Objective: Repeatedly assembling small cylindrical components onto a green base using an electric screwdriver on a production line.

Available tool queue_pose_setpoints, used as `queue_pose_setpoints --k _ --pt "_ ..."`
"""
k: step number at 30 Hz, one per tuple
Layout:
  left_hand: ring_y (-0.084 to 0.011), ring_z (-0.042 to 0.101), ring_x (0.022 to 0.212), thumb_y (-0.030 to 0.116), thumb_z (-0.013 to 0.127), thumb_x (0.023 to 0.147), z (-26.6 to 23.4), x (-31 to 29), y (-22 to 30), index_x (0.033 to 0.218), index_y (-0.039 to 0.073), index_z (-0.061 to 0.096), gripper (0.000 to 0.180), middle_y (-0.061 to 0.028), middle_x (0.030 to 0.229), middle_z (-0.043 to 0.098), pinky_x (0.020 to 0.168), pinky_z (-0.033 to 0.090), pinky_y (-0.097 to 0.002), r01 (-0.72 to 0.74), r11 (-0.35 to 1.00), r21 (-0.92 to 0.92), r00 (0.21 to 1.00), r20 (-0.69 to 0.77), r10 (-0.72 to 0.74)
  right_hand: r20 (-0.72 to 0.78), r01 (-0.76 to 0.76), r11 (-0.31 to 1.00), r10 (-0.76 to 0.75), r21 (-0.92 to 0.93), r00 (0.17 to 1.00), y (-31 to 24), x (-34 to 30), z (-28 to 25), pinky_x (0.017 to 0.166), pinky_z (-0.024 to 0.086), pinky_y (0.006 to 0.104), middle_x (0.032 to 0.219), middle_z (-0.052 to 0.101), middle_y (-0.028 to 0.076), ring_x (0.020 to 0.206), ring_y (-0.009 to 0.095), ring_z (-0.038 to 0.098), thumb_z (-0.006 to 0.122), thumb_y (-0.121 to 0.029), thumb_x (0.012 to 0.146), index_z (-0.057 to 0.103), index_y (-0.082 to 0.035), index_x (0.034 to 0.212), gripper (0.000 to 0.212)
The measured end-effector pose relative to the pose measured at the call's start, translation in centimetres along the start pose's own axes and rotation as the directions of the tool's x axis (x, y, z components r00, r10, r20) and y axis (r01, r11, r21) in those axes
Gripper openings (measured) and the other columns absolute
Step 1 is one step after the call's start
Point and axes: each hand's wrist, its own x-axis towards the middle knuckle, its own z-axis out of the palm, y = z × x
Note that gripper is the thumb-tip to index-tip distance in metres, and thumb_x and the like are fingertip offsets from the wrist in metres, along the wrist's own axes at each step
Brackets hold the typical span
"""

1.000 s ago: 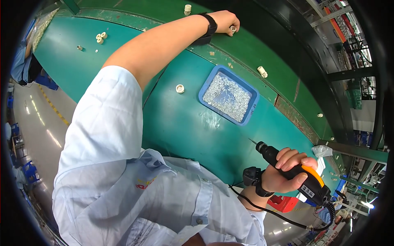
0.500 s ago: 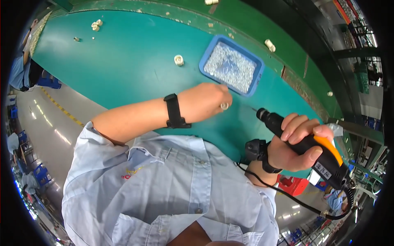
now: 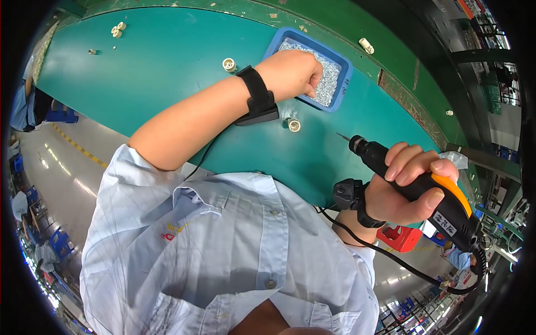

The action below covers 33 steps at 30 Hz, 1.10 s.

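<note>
While the right hand (image 3: 406,181) is clenching a black-and-orange power screwdriver (image 3: 375,156), the left hand (image 3: 293,72) is reaching over a blue tray (image 3: 347,75) of small silvery parts (image 3: 330,84), and whether its curled fingers are pinching any I cannot tell. A round whitish fitting (image 3: 293,125) is sitting on the green tabletop (image 3: 167,61) near the tray's closest edge.

I count one screwdriver (image 3: 414,192), one blue tray (image 3: 347,75), two round fittings (image 3: 293,125) upper middle and three clustered cream pieces (image 3: 121,25) upper left.
</note>
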Motion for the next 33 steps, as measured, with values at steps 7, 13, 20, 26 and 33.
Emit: queue_pose_setpoints --k 7,13,20,26,33 --pt "-0.0276 0.059 0.07 0.011 0.062 0.078 -0.7 -0.6 0.5 0.082 0.003 0.059 0.01 -0.0118 0.071 0.061 0.064 0.046 -0.0379 -0.007 0.993 -0.119 0.985 -0.171 -0.013 0.01 -0.016 1.0 0.015 0.016 1.0 0.2 0.2 -0.5 0.046 0.032 0.0262 0.059 0.043 0.002 0.046 0.012 0.04 0.048 -0.036 0.089 0.048 -0.005 0.101 0.033" --pt "-0.0285 0.059 0.07 0.011 0.059 0.079 -0.3 -1.0 0.8 0.082 0.003 0.059 0.009 -0.0116 0.071 0.061 0.064 0.046 -0.038 -0.167 0.981 -0.095 0.914 -0.388 0.118 0.069 -0.033 0.999 0.03 0.043 0.997 0.3 0.7 -0.3 0.047 0.032 0.0273 0.059 0.042 0.002 0.047 0.012 0.04 0.048 -0.036 0.089 0.049 -0.005 0.102 0.033" --pt "-0.0295 0.06 0.075 0.011 0.059 0.078 -0.5 -0.8 0.7 0.082 0.004 0.063 0.009 -0.0122 0.077 0.064 0.068 0.047 -0.0385 0.034 0.998 0.055 0.996 -0.09 -0.029 0.091 -0.028 0.998 0.023 0.058 0.996 0.3 1.1 0.3 0.047 0.032 0.0273 0.059 0.042 0.002 0.047 0.012 0.04 0.048 -0.036 0.089 0.049 -0.006 0.101 0.033" --pt "-0.0297 0.061 0.079 0.013 0.059 0.078 -0.4 0.0 0.4 0.083 0.005 0.065 0.011 -0.013 0.083 0.065 0.069 0.047 -0.0389 0.069 0.997 0.033 0.995 -0.072 -0.067 0.096 -0.04 0.997 0.034 0.062 0.995 0.1 0.9 0.3 0.047 0.032 0.0272 0.06 0.043 0.002 0.047 0.012 0.041 0.048 -0.037 0.088 0.05 -0.006 0.101 0.034" --pt "-0.0307 0.06 0.078 0.014 0.057 0.081 0.1 -0.5 0.4 0.084 0.005 0.065 0.012 -0.0116 0.081 0.064 0.07 0.048 -0.0385 -0.137 0.987 0.084 0.876 -0.455 0.16 0.101 -0.044 0.996 0.036 0.079 0.994 0.5 1.1 0.1 0.048 0.032 0.0268 0.06 0.043 0.002 0.047 0.012 0.041 0.047 -0.037 0.089 0.051 -0.006 0.102 0.035"
